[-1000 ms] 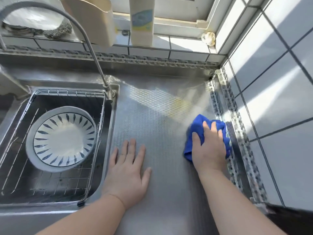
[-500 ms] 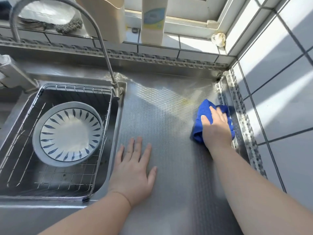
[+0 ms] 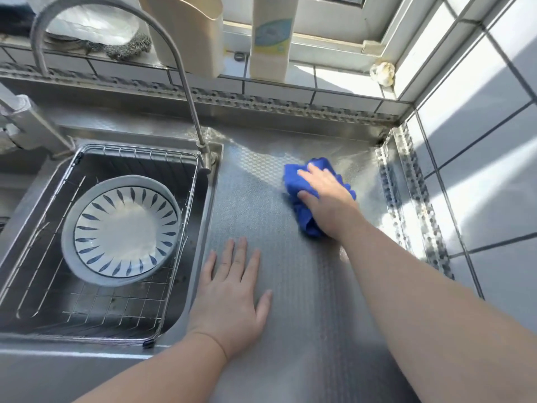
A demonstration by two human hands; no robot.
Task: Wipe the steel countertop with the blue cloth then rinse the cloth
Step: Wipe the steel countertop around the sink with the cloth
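The blue cloth (image 3: pixel 294 178) lies bunched on the embossed steel countertop (image 3: pixel 305 301), toward its back right part. My right hand (image 3: pixel 328 199) lies on top of the cloth and presses it down, fingers spread and pointing left, thumb at the cloth's near edge. Part of the cloth is hidden under the palm. My left hand (image 3: pixel 232 295) rests flat on the countertop beside the sink edge, fingers straight, holding nothing.
To the left, the sink (image 3: pixel 216 175) holds a wire basket (image 3: pixel 116 315) with a blue-patterned plate (image 3: pixel 122 231). A curved faucet (image 3: pixel 186 82) rises at the sink's back right corner. The tiled sill carries a beige container (image 3: pixel 189 33), a white bottle (image 3: pixel 273 39) and a steel scourer (image 3: pixel 128 49). A tiled wall (image 3: pixel 479 141) closes the right side.
My right hand has slid the cloth away from the right wall, farther back and leftward across the countertop. My left hand has stayed flat in the same spot.
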